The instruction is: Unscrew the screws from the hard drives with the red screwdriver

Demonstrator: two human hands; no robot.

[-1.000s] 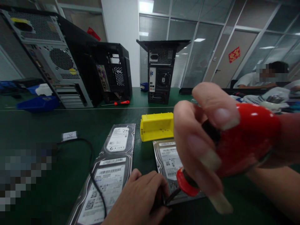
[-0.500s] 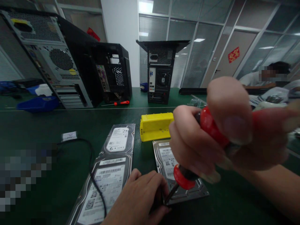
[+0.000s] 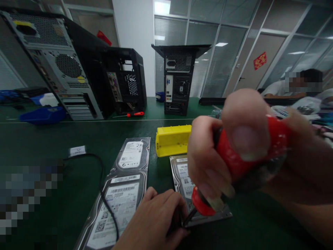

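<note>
My right hand point(image 3: 234, 152) is closed round the red and black handle of a screwdriver point(image 3: 249, 152), held close to the camera. Its shaft points down at the near left corner of a hard drive point(image 3: 182, 173) lying flat on the green table. My left hand point(image 3: 156, 222) is curled at that same corner, fingers pinched round the screwdriver's tip; what they hold is hidden. Two more hard drives lie to the left, one nearer point(image 3: 117, 211) and one farther point(image 3: 132, 154).
A yellow plastic bin point(image 3: 173, 140) stands behind the drives. A black cable point(image 3: 101, 187) loops over the nearer drive. Three open computer cases point(image 3: 179, 78) stand at the back, with a red screwdriver point(image 3: 135, 114) and blue trays point(image 3: 41, 114). A person sits at the far right.
My right hand has shifted its grip and turned the red handle. The screwdriver's tip and my left hand stay at the drive's corner.
</note>
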